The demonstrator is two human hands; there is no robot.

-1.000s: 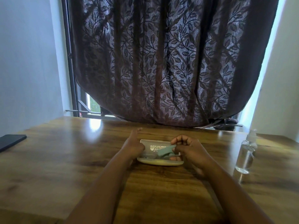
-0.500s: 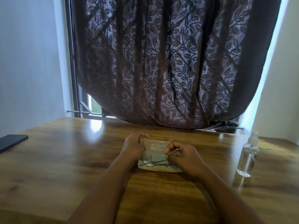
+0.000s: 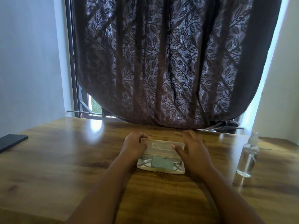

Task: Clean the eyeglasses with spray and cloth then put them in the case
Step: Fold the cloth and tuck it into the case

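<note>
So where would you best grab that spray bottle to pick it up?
Probably round the clear body of the spray bottle, coming from its left side with the right hand. It stands upright, apart from the case, with free table around; the narrow nozzle top offers a poorer grip.

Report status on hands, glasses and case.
Left hand grips the cream plastic case lid; right hand open at it. Thin-framed eyeglasses inside under folded green cloth. Nothing blocking.
</note>
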